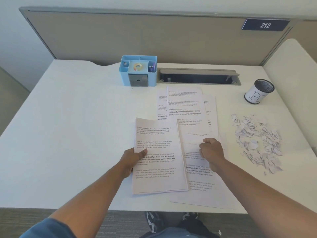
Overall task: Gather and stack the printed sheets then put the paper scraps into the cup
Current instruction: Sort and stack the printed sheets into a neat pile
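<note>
Left hand (pixel 132 159) grips the gathered stack of printed sheets (pixel 158 157) at its left edge, thumb on top, long axis running near to far. Right hand (pixel 210 150) has its fingers curled, pinching a loose sheet (pixel 199 176) just right of the stack. Several more sheets (pixel 185 103) overlap beyond it on the counter (pixel 68 117). Paper scraps (pixel 257 141) lie piled far right, with one mesh cup (pixel 259 91) beyond them.

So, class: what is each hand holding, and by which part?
Left hand grips the stack of sheets by its left edge. Right hand pinches a loose sheet mid-page.
</note>
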### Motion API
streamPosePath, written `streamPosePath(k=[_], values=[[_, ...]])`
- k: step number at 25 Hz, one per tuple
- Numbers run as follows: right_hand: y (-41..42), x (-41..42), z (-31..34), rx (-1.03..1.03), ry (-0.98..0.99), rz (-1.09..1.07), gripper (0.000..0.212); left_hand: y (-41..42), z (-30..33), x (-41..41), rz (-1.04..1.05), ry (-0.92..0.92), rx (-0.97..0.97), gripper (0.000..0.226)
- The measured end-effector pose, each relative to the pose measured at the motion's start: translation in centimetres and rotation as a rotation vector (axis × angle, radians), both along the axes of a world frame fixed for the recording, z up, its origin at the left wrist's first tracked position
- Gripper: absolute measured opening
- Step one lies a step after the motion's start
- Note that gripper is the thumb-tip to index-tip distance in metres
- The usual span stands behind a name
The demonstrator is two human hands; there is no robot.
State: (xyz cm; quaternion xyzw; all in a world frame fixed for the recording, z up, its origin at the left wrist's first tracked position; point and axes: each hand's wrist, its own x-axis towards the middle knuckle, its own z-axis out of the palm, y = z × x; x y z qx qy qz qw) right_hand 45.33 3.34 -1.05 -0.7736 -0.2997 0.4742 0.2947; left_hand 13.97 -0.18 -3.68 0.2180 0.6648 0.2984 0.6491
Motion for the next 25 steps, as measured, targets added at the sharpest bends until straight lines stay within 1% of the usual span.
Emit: streamPosePath(k=[4,9,16,21,23,25], values=[[0.4,1.1,0.0,0.021,0.018,-0.014,0.036,0.2,-0.2,-0.1,-0.021,-0.001,-0.003,0.029],[2.0,2.1,-0.4,0.078,0.006,0.034,0.036,-0.2,0.3,-0.2,-0.030,0.005,-0.007,0.030],[6.1,3.3,0.8,0.102,0.039,0.116,0.035,-1.2,2.2,-0.7,0.062,-0.067,0.035,0.034],[8.7,3.4,1.2,0.120,0.058,0.133,0.035,0.1,4.6,-3.3,0.169,0.032,0.090,0.036],[9.4,3.1,1.0,0.120,0.063,0.111,0.033,1.3,5.3,-4.4,0.194,0.097,0.090,0.033],[10.0,2.5,0.7,0.114,0.017,0.108,0.034,2.7,5.7,-5.7,0.191,0.151,0.095,0.028]])
